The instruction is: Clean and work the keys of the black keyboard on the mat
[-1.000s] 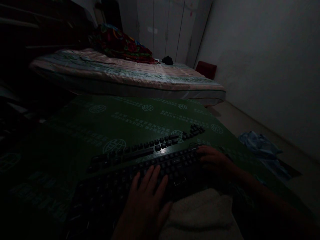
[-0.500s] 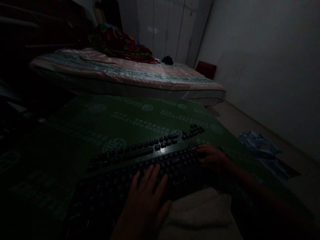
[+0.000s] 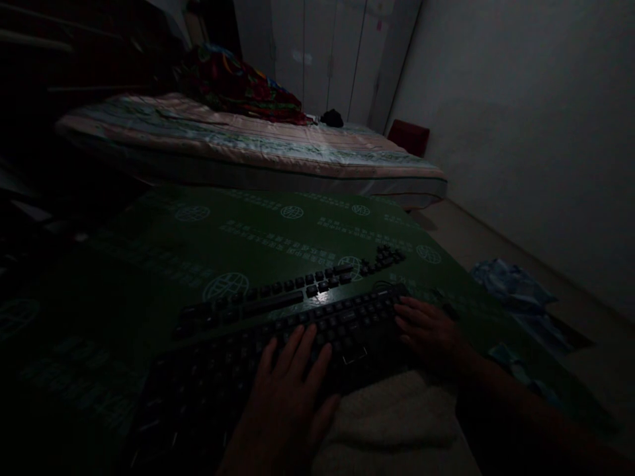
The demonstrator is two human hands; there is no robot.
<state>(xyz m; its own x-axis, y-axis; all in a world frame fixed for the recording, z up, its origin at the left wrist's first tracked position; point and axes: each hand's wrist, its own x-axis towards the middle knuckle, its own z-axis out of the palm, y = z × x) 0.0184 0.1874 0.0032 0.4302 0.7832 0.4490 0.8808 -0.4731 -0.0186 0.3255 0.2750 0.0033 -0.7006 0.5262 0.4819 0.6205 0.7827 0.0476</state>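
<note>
A black keyboard (image 3: 218, 370) lies slantwise in front of me on a green sheet printed with white globes. My left hand (image 3: 290, 390) rests over its middle, fingers stretched and spread, holding nothing visible. At the keyboard's right end is my right hand (image 3: 429, 330), its fingers extended over the dark area there and slightly parted; its thumb is hidden. Beyond the keyboard, loose black keycaps (image 3: 323, 286) stand in rows, among them a long bar-shaped one (image 3: 272, 304). More small keycaps (image 3: 389, 254) cluster at the right end of the rows. The room is very dim.
The green-covered table (image 3: 149, 264) reaches a bed (image 3: 278, 149) with a red patterned blanket (image 3: 243, 86). A light cloth (image 3: 397, 416) lies at the near edge, below the keyboard. Bluish fabric (image 3: 516, 291) lies on the floor at right. A cable (image 3: 384, 284) loops behind the keyboard.
My right hand has shifted slightly right and toward me at the keyboard's right end, uncovering the far corner. My left hand stays in nearly the same place.
</note>
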